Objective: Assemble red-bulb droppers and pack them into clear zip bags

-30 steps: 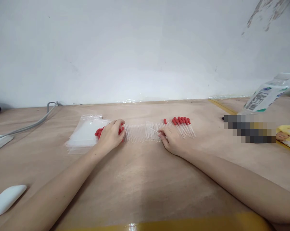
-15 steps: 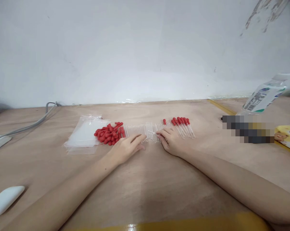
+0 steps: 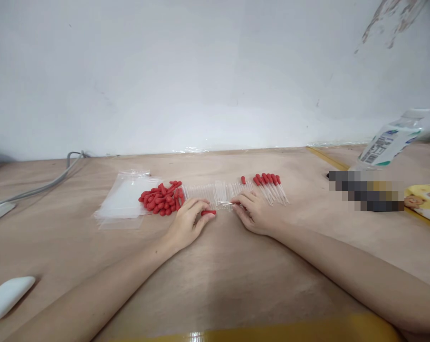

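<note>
Between the thumb and fingers of my left hand [image 3: 189, 219] is a red rubber dropper bulb [image 3: 208, 213], its end pointing right. My right hand [image 3: 252, 211] pinches a thin clear glass tube [image 3: 224, 203] that points left toward the bulb; the two are apart. Behind both hands lies a row of clear glass tubes [image 3: 204, 191]. Left of that row is a pile of loose red bulbs [image 3: 161, 198]. To the right of my right hand lie several droppers [image 3: 272, 187] with red bulbs on their tubes, and one more red bulb [image 3: 243, 180] stands at the row's far side.
Clear plastic bags [image 3: 124, 199] are stacked left of the bulb pile. A white computer mouse [image 3: 10, 297] lies at the near left, and a grey cable [image 3: 47, 186] runs behind it. On the right are a tilted plastic bottle [image 3: 391, 145] and a yellow printed packet [image 3: 425, 202].
My left hand has turned, so the red bulb between its fingers now shows. The glass tube in my right hand has come lower and lies more level.
</note>
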### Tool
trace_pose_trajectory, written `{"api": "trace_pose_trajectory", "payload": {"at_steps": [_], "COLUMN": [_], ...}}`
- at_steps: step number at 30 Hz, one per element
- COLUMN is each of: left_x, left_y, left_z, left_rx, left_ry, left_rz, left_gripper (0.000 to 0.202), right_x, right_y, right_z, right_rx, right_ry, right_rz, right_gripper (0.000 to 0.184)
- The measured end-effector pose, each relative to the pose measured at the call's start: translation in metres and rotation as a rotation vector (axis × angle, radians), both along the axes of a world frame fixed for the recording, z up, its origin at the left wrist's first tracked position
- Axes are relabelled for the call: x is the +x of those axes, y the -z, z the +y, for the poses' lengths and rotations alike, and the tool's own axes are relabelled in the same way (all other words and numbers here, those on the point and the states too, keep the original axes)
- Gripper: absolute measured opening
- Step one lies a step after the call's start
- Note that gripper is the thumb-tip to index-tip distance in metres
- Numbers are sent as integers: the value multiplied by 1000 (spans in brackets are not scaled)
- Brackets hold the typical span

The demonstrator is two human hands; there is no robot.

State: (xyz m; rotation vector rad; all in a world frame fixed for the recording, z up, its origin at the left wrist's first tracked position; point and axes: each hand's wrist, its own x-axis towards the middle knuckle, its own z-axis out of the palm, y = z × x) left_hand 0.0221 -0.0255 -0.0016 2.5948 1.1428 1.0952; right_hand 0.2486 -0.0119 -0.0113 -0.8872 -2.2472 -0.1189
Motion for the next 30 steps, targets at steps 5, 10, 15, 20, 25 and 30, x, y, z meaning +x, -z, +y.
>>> {"api": "trace_pose_trajectory", "payload": {"at_steps": [5, 10, 15, 20, 25, 30], "left_x": [1, 1, 0, -1, 0, 1], "left_y": [-1, 0, 2, 5, 2, 1], "left_z": [1, 2, 4, 5, 2, 1], "left_rx": [-152, -174, -184, -148, -179, -196], "left_ry": [-51, -53, -2, 65, 124, 70], "left_rz": [-47, -53, -74, -111, -37, -17], "left_gripper": [13, 14, 17, 16, 16, 17], "right_x": [-3, -8, -12, -8, -3, -6], "right_y": [-5, -9, -11, -9, -15, -13], "right_z": [-7, -13, -17, -7, -1, -4], "right_rx": [-27, -27, -98, -221, -252, 47], "right_ry": [4, -28, -54, -167, -198, -73], "right_rz": [-71, -59, -31, 10, -112, -215], "right_gripper": [17, 16, 16, 17, 18, 23]}}
